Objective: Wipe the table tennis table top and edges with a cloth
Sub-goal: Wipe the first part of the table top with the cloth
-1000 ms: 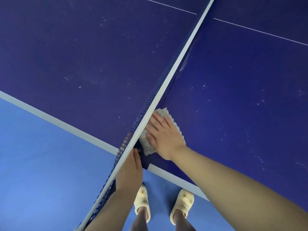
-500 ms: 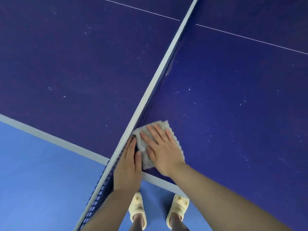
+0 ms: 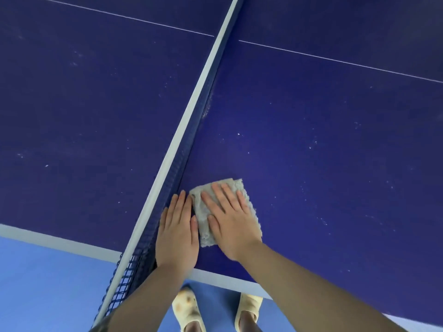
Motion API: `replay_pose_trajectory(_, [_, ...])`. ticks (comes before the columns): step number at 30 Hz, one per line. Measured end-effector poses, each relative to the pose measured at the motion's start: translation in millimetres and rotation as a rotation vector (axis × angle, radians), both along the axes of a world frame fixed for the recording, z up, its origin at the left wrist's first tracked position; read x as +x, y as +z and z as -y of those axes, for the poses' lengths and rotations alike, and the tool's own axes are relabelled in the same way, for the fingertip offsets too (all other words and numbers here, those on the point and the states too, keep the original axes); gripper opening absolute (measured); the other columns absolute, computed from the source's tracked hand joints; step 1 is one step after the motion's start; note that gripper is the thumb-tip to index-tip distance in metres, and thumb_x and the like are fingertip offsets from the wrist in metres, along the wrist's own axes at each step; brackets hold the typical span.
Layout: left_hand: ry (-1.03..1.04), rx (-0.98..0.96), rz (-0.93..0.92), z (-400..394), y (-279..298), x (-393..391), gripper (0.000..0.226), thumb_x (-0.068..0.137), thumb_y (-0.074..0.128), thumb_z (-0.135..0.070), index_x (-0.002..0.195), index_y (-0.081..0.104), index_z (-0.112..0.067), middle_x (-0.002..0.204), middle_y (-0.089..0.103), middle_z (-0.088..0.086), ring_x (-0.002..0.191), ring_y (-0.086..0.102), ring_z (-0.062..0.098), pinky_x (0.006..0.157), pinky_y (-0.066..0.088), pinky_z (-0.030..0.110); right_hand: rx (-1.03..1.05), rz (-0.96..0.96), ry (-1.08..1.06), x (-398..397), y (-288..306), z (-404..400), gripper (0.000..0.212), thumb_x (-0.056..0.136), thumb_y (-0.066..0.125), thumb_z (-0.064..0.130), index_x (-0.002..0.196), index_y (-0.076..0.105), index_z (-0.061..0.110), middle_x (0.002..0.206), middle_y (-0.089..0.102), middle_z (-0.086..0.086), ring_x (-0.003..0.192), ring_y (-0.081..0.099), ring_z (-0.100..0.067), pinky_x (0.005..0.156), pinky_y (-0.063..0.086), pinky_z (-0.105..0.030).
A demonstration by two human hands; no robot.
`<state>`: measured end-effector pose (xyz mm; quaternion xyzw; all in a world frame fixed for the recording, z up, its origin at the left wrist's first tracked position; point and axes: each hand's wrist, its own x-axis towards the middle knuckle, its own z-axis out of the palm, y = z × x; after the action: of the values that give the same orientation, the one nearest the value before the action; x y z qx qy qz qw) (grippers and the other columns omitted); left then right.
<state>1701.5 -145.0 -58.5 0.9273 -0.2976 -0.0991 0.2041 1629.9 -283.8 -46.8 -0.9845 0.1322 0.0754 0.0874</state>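
Right hand (image 3: 231, 224) flat, pressing cloth (image 3: 203, 212) on table (image 3: 311, 140) – left hand (image 3: 177, 233) flat beside net (image 3: 182, 154), grip released

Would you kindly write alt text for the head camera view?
Seen from above, a person's right hand presses a grey cloth flat on the dark blue table tennis table beside the net. The left hand lies flat next to it, with pale speckles across the tabletop.
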Motion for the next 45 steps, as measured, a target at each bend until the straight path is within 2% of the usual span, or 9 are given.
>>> replay_pose_trajectory(5, [0.007,0.117,0.071,12.6,-3.2,5.9,0.056,0.102,0.015,-0.034,0.153,0.021,-0.013,0.160,0.024,0.001,0.148,0.016,0.014,0.119,0.000,0.029,-0.019,-0.066,-0.135,25.3,-0.4,60.5,0.066,0.090,-0.014,0.045,0.155,-0.013,0.033,0.165,-0.014,0.006,0.150,-0.021,-0.013,0.121,-0.016,-0.037])
replay_pose_trajectory(12, [-0.042,0.130,0.067,26.1,-0.4,22.8,0.056,0.101,0.012,-0.036,0.154,0.016,-0.017,0.161,0.018,-0.001,0.149,0.011,0.013,0.118,-0.004,0.025,-0.060,0.020,-0.208,-40.3,-2.7,30.1,0.056,0.106,0.007,0.039,0.156,0.026,0.021,0.162,0.026,-0.004,0.151,0.019,-0.024,0.117,0.015,-0.045])
replay_pose_trajectory(16, [0.077,0.024,0.003,35.9,4.9,38.3,0.055,0.102,0.010,-0.037,0.156,0.003,-0.025,0.159,-0.008,-0.015,0.148,-0.003,0.003,0.113,0.001,0.021,-0.040,0.012,0.040,13.5,-4.2,52.7,0.055,0.104,0.018,0.039,0.157,0.022,0.026,0.164,0.020,0.000,0.153,0.010,-0.019,0.120,0.006,-0.043])
replay_pose_trajectory(20, [0.207,0.000,-0.090,44.0,15.5,46.6,0.056,0.105,0.023,-0.033,0.156,0.000,-0.031,0.160,-0.006,-0.019,0.146,0.017,0.009,0.111,0.023,0.024,-0.026,-0.048,0.047,52.8,-3.4,100.1,0.063,0.096,-0.005,0.046,0.158,-0.004,0.033,0.165,-0.012,0.007,0.149,-0.022,-0.011,0.120,-0.015,-0.038])
replay_pose_trajectory(24, [0.224,0.027,-0.141,46.6,23.1,46.2,0.057,0.105,0.020,-0.036,0.154,-0.008,-0.034,0.158,-0.008,-0.023,0.144,0.022,0.010,0.108,0.033,0.030,-0.087,0.026,-0.022,24.4,-5.6,95.1,0.057,0.104,0.012,0.040,0.159,0.012,0.026,0.166,0.010,0.000,0.153,0.002,-0.019,0.120,0.003,-0.043])
replay_pose_trajectory(30, [0.215,0.034,-0.120,52.8,18.9,53.1,0.057,0.105,0.018,-0.036,0.153,-0.013,-0.034,0.155,-0.011,-0.024,0.145,0.019,0.008,0.110,0.028,0.024,0.061,0.017,0.193,89.2,2.1,80.5,0.060,0.101,0.005,0.043,0.158,0.010,0.029,0.166,0.004,0.003,0.153,-0.005,-0.016,0.123,-0.004,-0.042])
replay_pose_trajectory(33, [0.130,0.079,-0.082,63.3,10.7,71.3,0.057,0.103,0.013,-0.037,0.154,-0.012,-0.029,0.160,-0.017,-0.016,0.148,0.004,0.006,0.113,0.000,0.019,0.026,-0.030,0.143,138.7,3.9,109.7,0.061,0.098,-0.004,0.045,0.157,-0.004,0.032,0.166,-0.010,0.006,0.151,-0.017,-0.014,0.122,-0.014,-0.038])
replay_pose_trajectory(38, [0.042,0.127,-0.017,82.8,-0.7,97.1,0.060,0.099,0.004,-0.042,0.155,-0.008,-0.025,0.161,-0.015,-0.013,0.149,-0.009,0.007,0.117,-0.014,0.026,-0.044,-0.019,-0.025,109.6,1.3,147.5,0.064,0.095,-0.008,0.045,0.157,-0.007,0.030,0.166,-0.010,0.004,0.151,-0.018,-0.014,0.119,-0.017,-0.034])
replay_pose_trajectory(45, [0.113,0.107,-0.073,89.2,-4.1,105.3,0.061,0.096,0.000,-0.048,0.150,-0.020,-0.030,0.161,-0.018,-0.013,0.149,-0.006,0.008,0.123,0.006,0.037,0.063,0.028,0.181,159.6,7.2,125.7,0.064,0.097,-0.003,0.046,0.158,0.007,0.030,0.167,-0.001,0.003,0.152,-0.011,-0.016,0.120,-0.017,-0.036])
